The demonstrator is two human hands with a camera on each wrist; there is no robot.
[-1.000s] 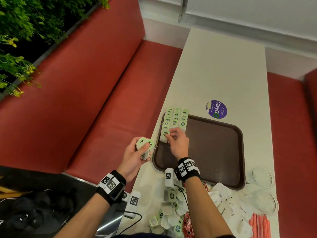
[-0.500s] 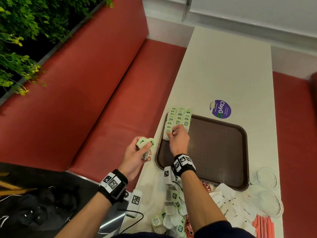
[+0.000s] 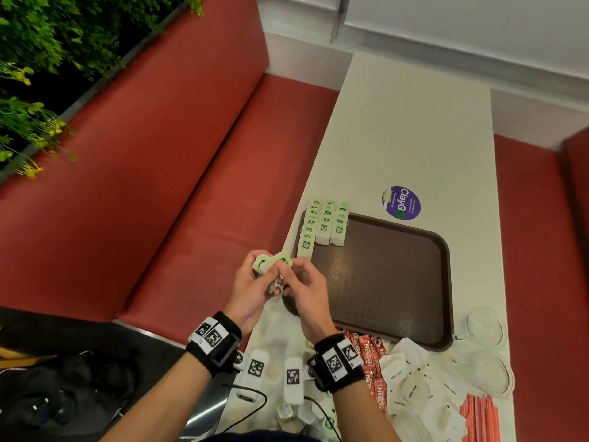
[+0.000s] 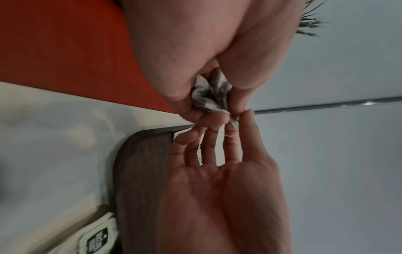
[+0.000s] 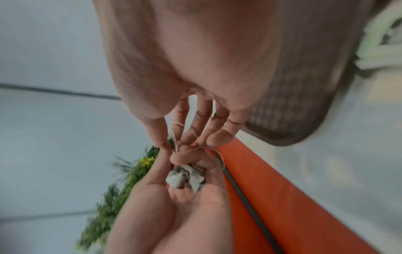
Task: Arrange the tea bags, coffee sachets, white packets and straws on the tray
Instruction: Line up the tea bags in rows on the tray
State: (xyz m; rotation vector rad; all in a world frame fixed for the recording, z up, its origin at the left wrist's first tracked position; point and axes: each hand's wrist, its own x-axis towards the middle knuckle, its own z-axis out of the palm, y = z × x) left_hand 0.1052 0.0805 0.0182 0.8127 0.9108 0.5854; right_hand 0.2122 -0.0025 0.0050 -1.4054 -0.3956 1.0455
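Note:
My left hand (image 3: 263,274) grips a small bunch of green-tagged tea bags (image 3: 274,261) just off the near-left edge of the brown tray (image 3: 382,275). My right hand (image 3: 287,274) meets it, and its thumb and forefinger pinch one tea bag at the bunch. In the left wrist view the bunch (image 4: 208,96) sits in the left hand (image 4: 211,106), with the right hand (image 4: 239,122) pinching a corner. The right wrist view shows strings at the right hand (image 5: 174,141). Three rows of tea bags (image 3: 323,224) lie on the tray's far-left corner.
Near me on the table (image 3: 414,138) lie red coffee sachets (image 3: 369,355), white packets (image 3: 414,387), red-striped straws (image 3: 481,419) and loose tea bags (image 3: 287,409). Two glass cups (image 3: 484,327) stand at the right. A red bench (image 3: 159,186) runs along the left.
My right hand has left the rows on the tray and come back to the bunch in my left hand, where it now pinches a tea bag. The left hand shifted slightly towards the tray.

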